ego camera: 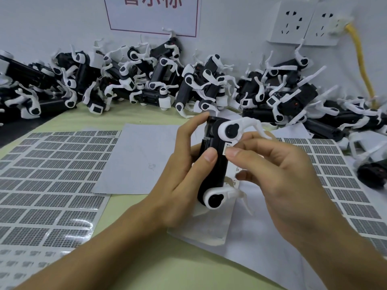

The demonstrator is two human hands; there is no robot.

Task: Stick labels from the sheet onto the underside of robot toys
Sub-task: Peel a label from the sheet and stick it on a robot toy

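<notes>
Two hands, left (180,164) and right (278,185), and one robot toy (211,164) between them. Two printed label sheets on the bench (146,258): one left (52,178), one right (339,181). Two wall sockets (292,21) far right, one yellow cable (360,57). The far heap of toys (167,80) is too tangled to count.

The left hand (180,164) grips a black robot toy (211,162) with white legs, tilted up off the desk (129,227). The right hand (278,185) pinches a small label (227,147) against the toy's side. Label sheets (52,174) lie to both sides, and a heap of toys (167,80) lines the wall.
</notes>
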